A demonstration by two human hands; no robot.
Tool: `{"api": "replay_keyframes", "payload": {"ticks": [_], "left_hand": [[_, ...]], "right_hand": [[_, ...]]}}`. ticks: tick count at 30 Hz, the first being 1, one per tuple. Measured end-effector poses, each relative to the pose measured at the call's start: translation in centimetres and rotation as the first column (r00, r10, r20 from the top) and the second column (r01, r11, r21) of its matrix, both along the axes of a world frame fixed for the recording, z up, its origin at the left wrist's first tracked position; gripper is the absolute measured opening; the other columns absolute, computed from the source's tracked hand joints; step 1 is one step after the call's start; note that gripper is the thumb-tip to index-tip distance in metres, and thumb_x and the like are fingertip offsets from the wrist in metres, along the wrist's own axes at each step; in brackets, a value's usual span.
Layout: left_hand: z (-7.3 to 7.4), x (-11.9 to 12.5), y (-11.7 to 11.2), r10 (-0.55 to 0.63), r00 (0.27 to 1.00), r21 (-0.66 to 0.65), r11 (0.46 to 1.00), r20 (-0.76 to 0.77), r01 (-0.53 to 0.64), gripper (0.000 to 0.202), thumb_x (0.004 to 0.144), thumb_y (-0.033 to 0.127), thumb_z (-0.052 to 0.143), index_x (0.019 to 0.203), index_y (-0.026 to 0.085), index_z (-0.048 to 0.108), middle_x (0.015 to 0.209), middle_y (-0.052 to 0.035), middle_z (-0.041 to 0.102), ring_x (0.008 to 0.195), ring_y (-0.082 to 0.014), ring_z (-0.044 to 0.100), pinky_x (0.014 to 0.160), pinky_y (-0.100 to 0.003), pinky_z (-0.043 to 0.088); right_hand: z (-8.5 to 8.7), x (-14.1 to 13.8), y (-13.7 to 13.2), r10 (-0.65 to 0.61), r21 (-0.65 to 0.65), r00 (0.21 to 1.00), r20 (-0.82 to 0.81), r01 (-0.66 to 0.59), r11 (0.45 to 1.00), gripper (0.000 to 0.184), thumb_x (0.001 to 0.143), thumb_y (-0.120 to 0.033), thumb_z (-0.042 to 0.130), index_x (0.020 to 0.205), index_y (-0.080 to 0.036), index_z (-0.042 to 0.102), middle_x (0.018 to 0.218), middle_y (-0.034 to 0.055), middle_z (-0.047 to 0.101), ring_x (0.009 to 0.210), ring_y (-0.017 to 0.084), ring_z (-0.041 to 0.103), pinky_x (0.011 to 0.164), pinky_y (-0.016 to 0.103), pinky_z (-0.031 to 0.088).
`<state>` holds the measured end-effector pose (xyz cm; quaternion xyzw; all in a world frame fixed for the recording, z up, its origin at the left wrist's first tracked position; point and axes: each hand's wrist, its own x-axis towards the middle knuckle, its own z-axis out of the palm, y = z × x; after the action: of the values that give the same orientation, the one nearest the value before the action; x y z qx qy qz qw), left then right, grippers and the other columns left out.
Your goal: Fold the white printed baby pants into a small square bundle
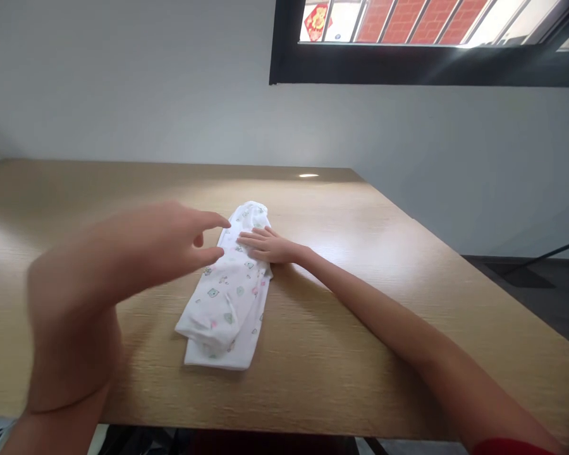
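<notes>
A white garment [234,294] with small green and pink prints lies folded lengthwise into a long strip on the table. Its lower layer sticks out at the near end, and the far end is bunched. My right hand [268,245] rests flat on the upper part of the cloth, fingers stretched out and pointing left. To the left of the cloth, raised above the tabletop, is my left hand [171,243]. Its wrist is bent, and its thumb and fingers are apart with nothing between them. Whether its fingertips touch the cloth's left edge I cannot tell.
The light wooden table [341,354] reaches back to a grey-white wall [171,95]. A dark-framed window [408,66] with bars is at the upper right. Beyond the table's right edge, a thin dark rod [550,254] slants over the dark floor [516,278].
</notes>
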<state>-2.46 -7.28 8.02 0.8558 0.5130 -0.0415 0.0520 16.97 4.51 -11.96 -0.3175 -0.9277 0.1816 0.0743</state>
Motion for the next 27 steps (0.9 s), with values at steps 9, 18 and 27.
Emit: {"api": "replay_keyframes", "payload": {"ticks": [9,18,27], "left_hand": [[-6.6,7.0,2.9,-0.259,0.918,-0.460,0.883,-0.301,0.099,0.031,0.066,0.026,0.058,0.095,0.015,0.060,0.094,-0.0075,0.061,0.073,-0.0197,0.055,0.055,-0.025,0.038],[-9.8,8.9,2.2,-0.347,0.900,-0.454,0.868,-0.262,0.202,0.017,0.073,0.012,0.044,0.075,0.010,0.061,0.070,-0.0080,0.059,0.054,-0.0147,0.050,0.050,-0.025,0.037],[-8.3,9.3,-2.0,-0.473,0.878,-0.402,0.818,-0.066,0.411,0.021,0.081,0.013,0.033,0.086,0.013,0.053,0.068,-0.0036,0.057,0.049,-0.0124,0.046,0.041,-0.023,0.028]], "right_hand": [[-0.2,5.6,3.2,-0.088,-0.136,0.995,-0.039,0.082,0.987,0.045,0.091,-0.041,0.035,0.135,-0.038,0.027,0.143,-0.0100,0.016,0.132,0.022,0.006,0.107,0.045,0.001],[-0.1,5.8,3.0,-0.091,-0.151,0.992,-0.087,0.077,0.985,0.045,0.089,-0.042,0.037,0.134,-0.035,0.032,0.143,-0.0079,0.019,0.132,0.022,0.009,0.107,0.045,0.001],[0.0,5.8,2.9,-0.120,-0.170,0.976,-0.180,0.089,0.981,0.041,0.088,-0.037,0.039,0.129,-0.032,0.041,0.139,-0.0078,0.028,0.131,0.021,0.015,0.108,0.043,0.005]]}}
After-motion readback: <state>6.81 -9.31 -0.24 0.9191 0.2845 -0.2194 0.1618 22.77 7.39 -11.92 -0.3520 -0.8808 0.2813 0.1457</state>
